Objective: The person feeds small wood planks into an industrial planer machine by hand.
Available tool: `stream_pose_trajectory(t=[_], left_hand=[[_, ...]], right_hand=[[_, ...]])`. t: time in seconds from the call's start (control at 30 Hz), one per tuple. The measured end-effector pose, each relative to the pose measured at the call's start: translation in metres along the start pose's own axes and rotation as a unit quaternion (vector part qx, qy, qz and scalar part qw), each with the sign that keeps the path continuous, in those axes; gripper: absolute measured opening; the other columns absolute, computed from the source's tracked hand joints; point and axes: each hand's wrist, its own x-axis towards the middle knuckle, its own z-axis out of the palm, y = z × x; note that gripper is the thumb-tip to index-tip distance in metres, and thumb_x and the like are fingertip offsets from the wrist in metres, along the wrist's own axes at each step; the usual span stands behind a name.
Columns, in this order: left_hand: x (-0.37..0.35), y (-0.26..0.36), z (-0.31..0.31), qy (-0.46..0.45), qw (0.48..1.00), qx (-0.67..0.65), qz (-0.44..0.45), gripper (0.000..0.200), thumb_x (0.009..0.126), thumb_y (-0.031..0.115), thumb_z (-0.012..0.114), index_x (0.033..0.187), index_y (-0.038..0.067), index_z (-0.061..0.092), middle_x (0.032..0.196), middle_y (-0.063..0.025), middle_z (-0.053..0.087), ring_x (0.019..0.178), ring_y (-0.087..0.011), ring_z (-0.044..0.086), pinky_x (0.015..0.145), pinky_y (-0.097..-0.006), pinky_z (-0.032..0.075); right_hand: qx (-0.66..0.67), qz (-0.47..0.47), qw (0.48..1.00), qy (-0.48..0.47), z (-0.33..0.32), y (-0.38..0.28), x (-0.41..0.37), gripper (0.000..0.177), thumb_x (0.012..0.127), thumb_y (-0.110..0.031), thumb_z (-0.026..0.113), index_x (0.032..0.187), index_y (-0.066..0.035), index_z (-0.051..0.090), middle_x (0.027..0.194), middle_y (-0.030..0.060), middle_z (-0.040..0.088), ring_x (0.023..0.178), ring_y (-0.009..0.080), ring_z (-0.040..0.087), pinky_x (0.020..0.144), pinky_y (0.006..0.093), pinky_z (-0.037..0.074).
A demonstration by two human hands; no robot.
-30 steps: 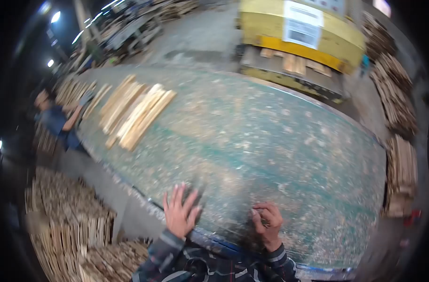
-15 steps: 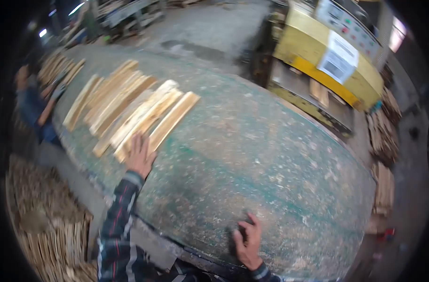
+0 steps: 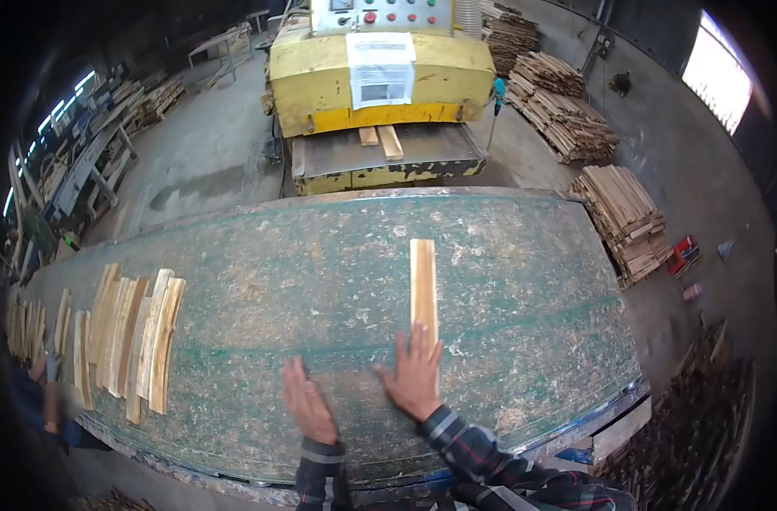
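Now, in the head view, the person's right hand [image 3: 416,375] lies open, fingers spread, on the near part of a lone wooden strip [image 3: 423,281] on the green worktable [image 3: 320,281]. The left hand [image 3: 309,402], ungripped with fingers extended, is nearby; whether it touches the worktable cannot be told. More strips [image 3: 129,341] lie well apart, leftward.

The person wears dark plaid sleeves [image 3: 482,450] with pale grey bands and thin red lines, cuffs fastened close.
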Motion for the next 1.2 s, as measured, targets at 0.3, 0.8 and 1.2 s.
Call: stream_pose_trajectory(t=[0.3,0.8,1.2], left_hand=[[-0.042,-0.046,0.004,-0.018,0.889,0.441,-0.117,0.061,0.108,0.04,0.042,0.158,0.006,0.036,0.167,-0.0237,0.024,0.156,-0.0397,0.017,0.124,-0.0612,0.011],[-0.041,-0.059,0.001,0.007,0.904,0.419,-0.086,0.063,0.102,0.041,0.053,0.155,0.009,0.041,0.164,-0.0231,0.03,0.152,-0.041,0.026,0.122,-0.0611,0.016],[-0.043,-0.082,-0.028,0.012,0.958,0.287,0.013,0.07,0.099,0.046,0.056,0.157,0.013,0.038,0.163,-0.0237,0.031,0.152,-0.0401,0.03,0.119,-0.0684,0.017]], right_hand=[[0.058,-0.043,0.992,0.106,0.023,0.159,0.174,0.055,0.098,-0.015,0.056,0.146,0.009,0.043,0.158,0.0293,0.036,0.148,0.0426,0.035,0.123,0.0488,0.028],[0.053,-0.073,0.987,0.136,0.07,0.156,0.37,0.041,0.093,-0.004,0.05,0.131,0.007,0.057,0.147,0.0259,0.052,0.14,0.0392,0.046,0.117,0.0477,0.037],[0.482,-0.018,0.876,-0.019,-0.029,0.066,0.015,0.077,0.083,0.005,0.06,0.156,0.002,0.038,0.156,0.024,0.046,0.141,0.0326,0.05,0.111,0.0393,0.044]])
